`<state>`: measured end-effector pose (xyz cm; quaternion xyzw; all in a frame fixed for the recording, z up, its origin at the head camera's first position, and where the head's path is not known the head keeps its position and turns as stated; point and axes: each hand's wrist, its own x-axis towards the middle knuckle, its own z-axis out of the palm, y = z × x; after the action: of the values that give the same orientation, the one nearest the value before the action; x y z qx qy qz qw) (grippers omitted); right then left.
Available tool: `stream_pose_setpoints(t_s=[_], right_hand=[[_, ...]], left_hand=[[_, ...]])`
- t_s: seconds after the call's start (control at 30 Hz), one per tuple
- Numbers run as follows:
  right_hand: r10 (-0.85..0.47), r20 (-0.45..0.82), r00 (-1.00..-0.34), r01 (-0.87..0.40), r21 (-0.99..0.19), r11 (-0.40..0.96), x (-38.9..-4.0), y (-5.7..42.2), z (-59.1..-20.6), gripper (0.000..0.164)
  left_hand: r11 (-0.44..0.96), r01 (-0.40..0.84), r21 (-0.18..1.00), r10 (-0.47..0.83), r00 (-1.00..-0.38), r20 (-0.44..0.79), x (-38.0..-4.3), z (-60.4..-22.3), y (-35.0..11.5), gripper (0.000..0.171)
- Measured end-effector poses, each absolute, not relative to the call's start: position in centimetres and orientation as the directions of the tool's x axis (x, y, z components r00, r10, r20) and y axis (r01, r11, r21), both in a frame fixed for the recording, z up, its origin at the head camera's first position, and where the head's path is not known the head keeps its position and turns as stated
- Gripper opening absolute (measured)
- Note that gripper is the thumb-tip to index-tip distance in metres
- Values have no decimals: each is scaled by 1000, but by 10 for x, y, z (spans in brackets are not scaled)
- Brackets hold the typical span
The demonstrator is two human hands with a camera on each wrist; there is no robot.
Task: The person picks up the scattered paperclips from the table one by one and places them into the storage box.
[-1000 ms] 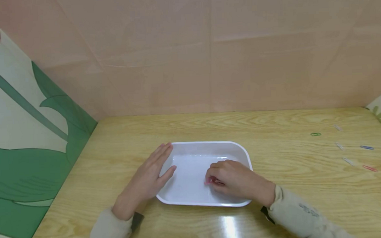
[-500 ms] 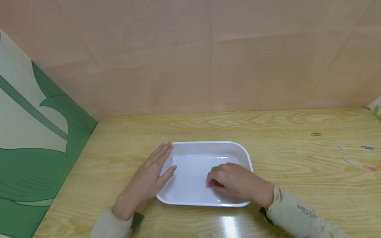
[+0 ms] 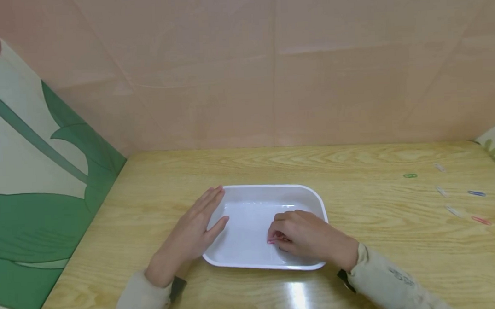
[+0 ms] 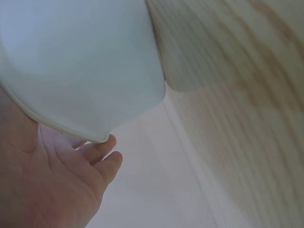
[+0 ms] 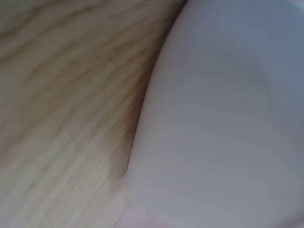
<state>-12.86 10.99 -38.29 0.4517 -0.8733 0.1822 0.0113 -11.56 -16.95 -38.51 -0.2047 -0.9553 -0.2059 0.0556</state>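
A white tray (image 3: pixel 252 257) sits on the wooden table. Across its left rim rests my left hand (image 3: pixel 190 228), fingers straight and thumb spread over the inside. The left wrist view shows the palm and fingertips of the left hand (image 4: pixel 61 175) along the tray's edge (image 4: pixel 95 71). Inside the tray, toward its right half, my right hand (image 3: pixel 302 232) pinches a small pink paper clip (image 3: pixel 270 241), most of it covered by the curled fingers. The right wrist view has only the tray's outer wall (image 5: pixel 209 133) beside the table, with no hand visible.
On the table at the right lie scattered paper clips: a green one (image 3: pixel 410 176), a blue one (image 3: pixel 477 193), a pink one (image 3: pixel 481 221) and several whitish ones (image 3: pixel 453 211). A wall covering (image 3: pixel 269 80) rises behind the table's back edge.
The right hand has shifted slightly down inside the tray, and the angle of the pink paper clip at its fingertips differs a little. The left hand has stayed on the rim.
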Motion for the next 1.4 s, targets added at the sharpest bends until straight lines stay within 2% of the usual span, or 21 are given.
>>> stream_pose_setpoints(t_s=[0.17,0.4,0.7,1.07,1.4], right_hand=[[-773,222,-595,-790,-342,509,-129,113,-378,1],[-762,236,-603,-787,-331,520,-126,121,-370,10],[-709,191,-679,-714,-399,575,-124,138,-357,13],[-613,221,-759,-648,-345,679,-123,169,-344,15],[-563,273,-780,-626,-325,709,-122,192,-339,19]], left_hand=[[834,406,374,362,-913,186,-115,-386,-170,65],[841,398,366,359,-917,173,-114,-386,-169,64],[841,388,376,350,-922,167,-114,-386,-169,66],[838,394,378,357,-919,166,-115,-385,-169,65],[835,403,375,365,-915,170,-115,-384,-169,65]])
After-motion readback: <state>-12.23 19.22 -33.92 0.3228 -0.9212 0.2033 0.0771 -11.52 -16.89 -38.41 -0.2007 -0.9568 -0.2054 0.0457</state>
